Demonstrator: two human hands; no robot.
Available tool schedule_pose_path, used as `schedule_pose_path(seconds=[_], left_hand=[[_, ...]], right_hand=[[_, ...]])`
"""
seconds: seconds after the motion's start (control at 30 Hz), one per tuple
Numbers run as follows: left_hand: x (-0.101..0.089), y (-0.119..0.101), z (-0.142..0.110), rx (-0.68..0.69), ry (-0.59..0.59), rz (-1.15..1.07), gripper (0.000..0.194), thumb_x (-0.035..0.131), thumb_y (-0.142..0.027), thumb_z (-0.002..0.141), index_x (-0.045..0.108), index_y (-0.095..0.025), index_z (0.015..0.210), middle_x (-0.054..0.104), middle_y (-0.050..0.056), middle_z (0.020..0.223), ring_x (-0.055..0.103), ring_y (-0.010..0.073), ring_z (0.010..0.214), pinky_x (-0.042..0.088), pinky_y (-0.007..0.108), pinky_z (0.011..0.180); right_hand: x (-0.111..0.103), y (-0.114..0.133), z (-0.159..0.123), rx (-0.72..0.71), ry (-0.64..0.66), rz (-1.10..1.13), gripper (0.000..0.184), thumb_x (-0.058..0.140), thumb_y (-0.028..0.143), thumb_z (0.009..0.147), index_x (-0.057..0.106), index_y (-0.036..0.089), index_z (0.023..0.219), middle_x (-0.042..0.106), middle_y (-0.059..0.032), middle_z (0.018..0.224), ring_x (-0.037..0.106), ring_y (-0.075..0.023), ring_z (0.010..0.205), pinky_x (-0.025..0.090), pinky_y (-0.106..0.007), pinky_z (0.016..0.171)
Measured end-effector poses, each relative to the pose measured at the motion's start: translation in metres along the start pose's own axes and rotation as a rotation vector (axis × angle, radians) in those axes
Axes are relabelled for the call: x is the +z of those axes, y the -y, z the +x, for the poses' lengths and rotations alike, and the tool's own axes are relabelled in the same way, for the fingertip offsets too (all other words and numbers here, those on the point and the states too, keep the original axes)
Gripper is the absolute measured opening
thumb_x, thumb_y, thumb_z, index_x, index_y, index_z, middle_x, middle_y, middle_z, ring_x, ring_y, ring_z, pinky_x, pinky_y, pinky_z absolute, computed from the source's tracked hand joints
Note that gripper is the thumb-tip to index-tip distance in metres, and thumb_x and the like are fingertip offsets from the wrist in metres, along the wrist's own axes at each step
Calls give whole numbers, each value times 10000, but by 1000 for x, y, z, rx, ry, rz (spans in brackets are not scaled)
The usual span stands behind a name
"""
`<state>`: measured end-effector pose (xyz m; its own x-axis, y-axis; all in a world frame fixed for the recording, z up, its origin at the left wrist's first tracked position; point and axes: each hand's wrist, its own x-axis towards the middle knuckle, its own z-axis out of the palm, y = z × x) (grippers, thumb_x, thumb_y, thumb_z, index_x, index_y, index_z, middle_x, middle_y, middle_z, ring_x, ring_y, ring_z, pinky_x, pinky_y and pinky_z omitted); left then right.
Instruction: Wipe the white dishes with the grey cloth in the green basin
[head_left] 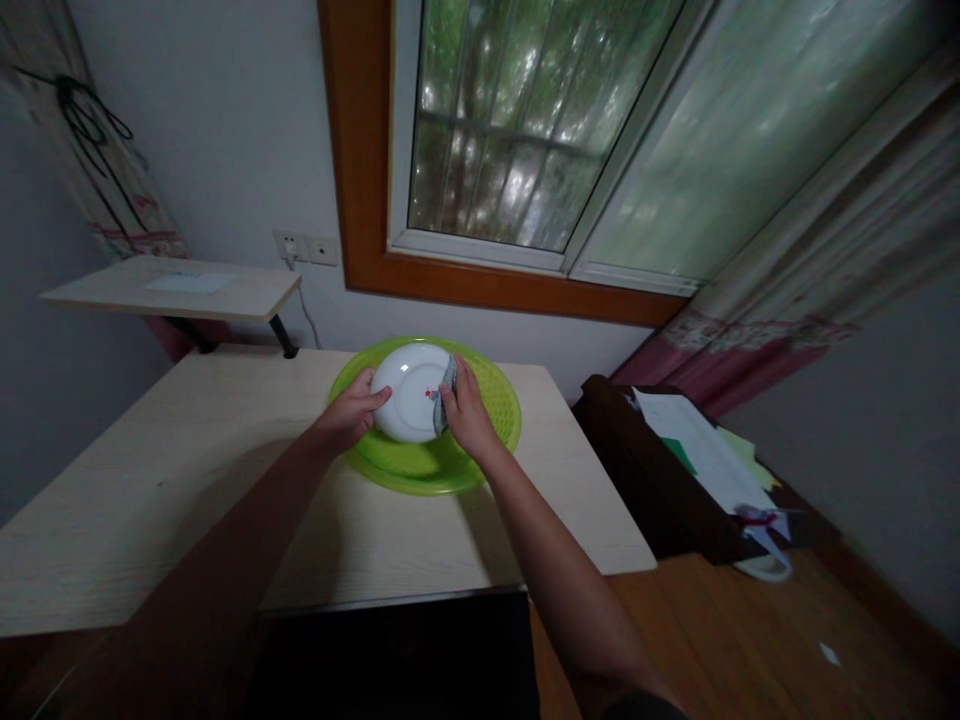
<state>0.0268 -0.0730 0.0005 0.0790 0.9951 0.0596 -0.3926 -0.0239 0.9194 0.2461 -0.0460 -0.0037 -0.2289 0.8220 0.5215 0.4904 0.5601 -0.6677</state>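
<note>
A white plate [409, 392] with a small red mark is held tilted over a green plastic basin [495, 400] on the pale wooden table [150, 480]. My left hand [351, 412] grips the plate's left rim, fingers curled over its edge. My right hand [465, 408] presses a grey cloth [448, 385] against the plate's right side, fingers closed on the cloth.
A small raised shelf [180, 285] stands at the table's back left, below a wall socket [306, 247]. A dark low cabinet [660, 480] with papers [697, 445] sits to the right. A window and curtain fill the back wall. Wooden floor lies to the right.
</note>
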Motion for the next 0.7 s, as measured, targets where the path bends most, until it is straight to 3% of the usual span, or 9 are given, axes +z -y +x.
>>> schedule_pose_path(seconds=[0.2,0.33,0.57,0.7], left_hand=[[1,-3,0,14,-19,-44,592,861,-367,668,521,-199,1122,656,106,1182,634,323,1176,526,449,1001],[4,-6,-2,-11,14,-22,624,882,-321,643,526,-206,1142,652,96,1217,627,320,1175,529,436,987],[8,-6,-2,-89,24,80,565,898,-335,624,532,-199,1033,675,57,1059,662,274,996,539,355,814],[9,-6,-2,-96,33,75,555,897,-318,629,534,-188,1029,680,57,1041,666,259,983,530,352,832]], right_hand=[[3,-24,-10,213,-28,227,659,501,472,945,392,169,1520,455,-148,1551,399,-257,1460,279,-486,1234],[4,-31,-10,268,-95,293,628,561,451,900,467,193,1465,513,-117,1512,462,-249,1410,312,-485,1216],[-8,-25,-4,177,-70,217,485,582,395,885,608,210,1332,633,-104,1352,567,-276,1267,400,-483,1150],[-17,-10,-2,41,-28,89,454,508,392,950,602,212,1356,618,-110,1368,537,-272,1301,387,-475,1164]])
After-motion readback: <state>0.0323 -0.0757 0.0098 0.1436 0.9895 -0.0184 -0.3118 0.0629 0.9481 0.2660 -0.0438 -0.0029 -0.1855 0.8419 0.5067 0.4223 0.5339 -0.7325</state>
